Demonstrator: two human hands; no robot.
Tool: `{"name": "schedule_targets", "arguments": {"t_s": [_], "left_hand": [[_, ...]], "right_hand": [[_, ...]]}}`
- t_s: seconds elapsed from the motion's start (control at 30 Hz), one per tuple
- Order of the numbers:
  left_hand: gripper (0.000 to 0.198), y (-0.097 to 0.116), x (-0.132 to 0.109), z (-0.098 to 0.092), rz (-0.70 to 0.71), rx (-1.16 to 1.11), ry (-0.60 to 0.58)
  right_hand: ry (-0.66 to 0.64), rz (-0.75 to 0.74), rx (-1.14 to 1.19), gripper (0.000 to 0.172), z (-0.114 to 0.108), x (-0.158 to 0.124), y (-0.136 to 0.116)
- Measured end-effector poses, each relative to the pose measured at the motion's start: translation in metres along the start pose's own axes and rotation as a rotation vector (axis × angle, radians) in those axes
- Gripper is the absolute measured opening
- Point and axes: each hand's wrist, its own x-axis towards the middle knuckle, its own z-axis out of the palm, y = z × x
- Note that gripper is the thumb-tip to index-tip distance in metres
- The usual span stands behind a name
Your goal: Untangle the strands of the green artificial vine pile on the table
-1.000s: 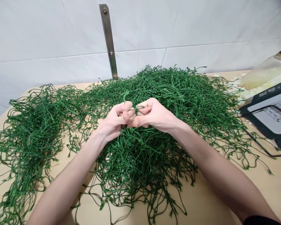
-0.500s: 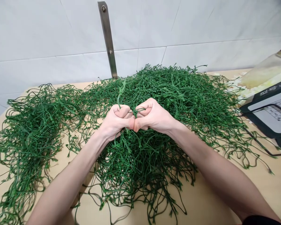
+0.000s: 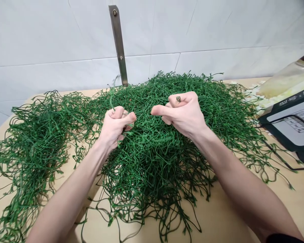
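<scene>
My left hand [image 3: 115, 126] is closed in a loose fist around a thin green stem [image 3: 111, 96], whose upper end sticks up behind the fingers. To its right, my right hand [image 3: 187, 114] is also closed, thumb stretched towards the left. A small dark green stem end [image 3: 178, 99] peeks out of its curled index finger; the rest is hidden. Both hands are apart, above a large tangled heap of thin green stems [image 3: 164, 152] with small forked tips, which look artificial.
A second bunch of green stems [image 3: 40, 135] lies on the left of the pale wooden table [image 3: 218, 216]. At right stand a clear container [image 3: 281, 81] and a dark-framed label panel [image 3: 291, 121], near white petals [image 3: 252, 92]. A metal bracket [image 3: 119, 47] rises against the tiled wall.
My hands were pressed together at the thumbs; now they have parted, the left moving left and the right moving right and up. The stem in my left hand went with it.
</scene>
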Motion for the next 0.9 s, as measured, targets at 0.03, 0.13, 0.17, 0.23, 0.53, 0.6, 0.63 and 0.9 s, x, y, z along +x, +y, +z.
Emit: {"name": "schedule_targets", "arguments": {"t_s": [0.03,0.13,0.17,0.23,0.53,0.6,0.63,0.9], "left_hand": [[0.075,0.002,0.001,0.0,-0.002,-0.041,-0.026],[0.055,0.006,0.001,0.005,-0.022,-0.148,-0.12],[0.046,0.007,0.002,0.008,-0.03,-0.166,-0.135],[0.029,0.008,0.003,0.011,-0.036,-0.187,-0.139],[0.021,0.002,0.012,0.003,-0.007,-0.12,-0.136],[0.018,0.001,0.012,0.004,0.014,-0.092,-0.143],[0.016,0.001,0.012,0.004,0.024,-0.071,-0.143],[0.008,0.0,0.012,0.002,0.095,0.034,-0.027]], "right_hand": [[-0.02,-0.01,-0.046,0.08,-0.004,0.002,-0.002],[-0.091,-0.053,-0.264,0.065,-0.013,0.007,-0.007],[-0.086,-0.074,-0.352,0.059,-0.015,0.008,-0.008],[-0.059,-0.102,-0.499,0.058,-0.017,0.009,-0.009],[-0.05,-0.305,-0.671,0.034,-0.011,0.005,-0.015],[-0.154,-0.218,-0.575,0.031,-0.007,0.002,-0.016],[-0.187,-0.188,-0.535,0.028,-0.004,0.001,-0.015],[-0.174,-0.236,-0.397,0.013,-0.007,0.002,-0.015]]}}
